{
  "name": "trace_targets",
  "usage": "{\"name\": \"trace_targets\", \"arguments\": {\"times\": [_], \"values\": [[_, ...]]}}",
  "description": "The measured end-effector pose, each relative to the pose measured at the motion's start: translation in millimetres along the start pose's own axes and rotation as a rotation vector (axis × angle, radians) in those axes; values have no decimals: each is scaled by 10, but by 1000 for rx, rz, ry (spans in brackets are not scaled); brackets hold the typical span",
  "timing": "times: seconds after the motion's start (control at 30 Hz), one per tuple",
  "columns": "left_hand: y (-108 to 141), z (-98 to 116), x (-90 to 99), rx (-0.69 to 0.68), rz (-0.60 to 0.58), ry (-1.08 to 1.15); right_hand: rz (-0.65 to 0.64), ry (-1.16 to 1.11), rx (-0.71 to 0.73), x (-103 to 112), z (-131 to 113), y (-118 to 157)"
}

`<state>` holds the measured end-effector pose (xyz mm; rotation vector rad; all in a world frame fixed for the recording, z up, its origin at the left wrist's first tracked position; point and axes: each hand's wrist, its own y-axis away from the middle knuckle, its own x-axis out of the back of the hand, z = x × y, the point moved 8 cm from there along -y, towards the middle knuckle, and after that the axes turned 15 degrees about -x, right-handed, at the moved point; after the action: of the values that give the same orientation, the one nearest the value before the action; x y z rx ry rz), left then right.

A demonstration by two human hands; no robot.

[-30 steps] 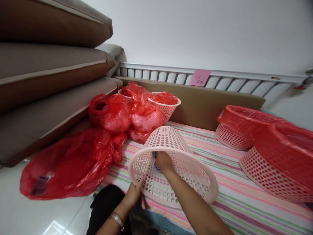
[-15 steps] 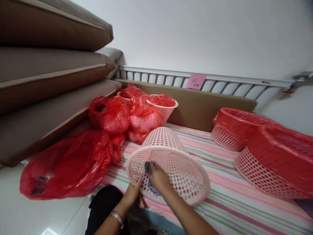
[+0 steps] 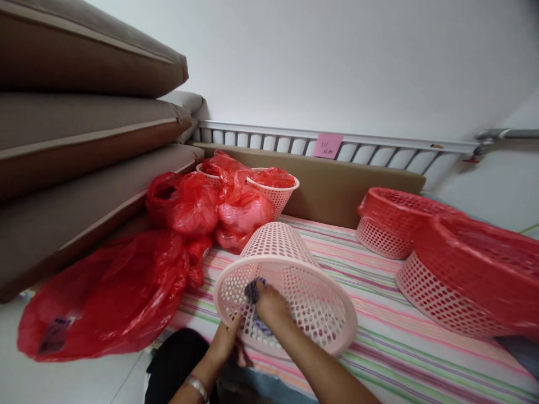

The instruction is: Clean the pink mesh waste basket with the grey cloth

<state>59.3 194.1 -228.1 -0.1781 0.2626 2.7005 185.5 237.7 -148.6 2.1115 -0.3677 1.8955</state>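
A pale pink perforated plastic basket (image 3: 278, 242) lies on its side on the striped sheet (image 3: 379, 314), its wide mouth towards me. My left hand (image 3: 227, 339) grips the near left part of its rim, thumb over the edge and fingers beneath. Inside the mouth, my right hand (image 3: 272, 306) is closed on a crumpled grey-purple cloth (image 3: 252, 290), held against the basket's inner left wall. Part of the cloth hangs below the fingers.
Red plastic bags (image 3: 113, 297) lie at the left, with bagged bundles behind them. A basket with red lining (image 3: 278, 193) stands at the back. Two red-lined baskets (image 3: 446, 297) are at the right. Stacked cushions (image 3: 84, 123) rise at the left; a pink note (image 3: 328, 146) hangs on the rail.
The right hand and cloth have shifted slightly along the basket's inner wall. The left hand keeps its hold on the rim. The whole view has moved a little.
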Motion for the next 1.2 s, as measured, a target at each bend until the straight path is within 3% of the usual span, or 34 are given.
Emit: {"name": "trace_targets", "arguments": {"times": [0.1,0.23,0.4,0.47,0.63,0.87,0.97,1.07,1.2], "values": [[10,8,-1,-11,26,-44,-19,-21,-110,21,63,-416],[26,-29,11,31,31,-24,37,-64,-132,101,71,-812],[43,133,269,-74,213,-86,70,-91,-147,153,104,-995],[47,171,303,-73,233,-107,68,-102,-137,171,119,-997],[3,107,195,-35,150,-72,-27,-120,-85,122,109,-729],[-43,20,233,-37,141,-117,-23,-106,176,-31,-104,378],[-27,41,229,-37,146,-118,-46,-84,230,-92,-121,725],[-11,60,225,-28,160,-120,-45,-44,214,-81,-126,785],[-28,34,213,6,135,-112,-60,15,121,-4,-165,507]]}}
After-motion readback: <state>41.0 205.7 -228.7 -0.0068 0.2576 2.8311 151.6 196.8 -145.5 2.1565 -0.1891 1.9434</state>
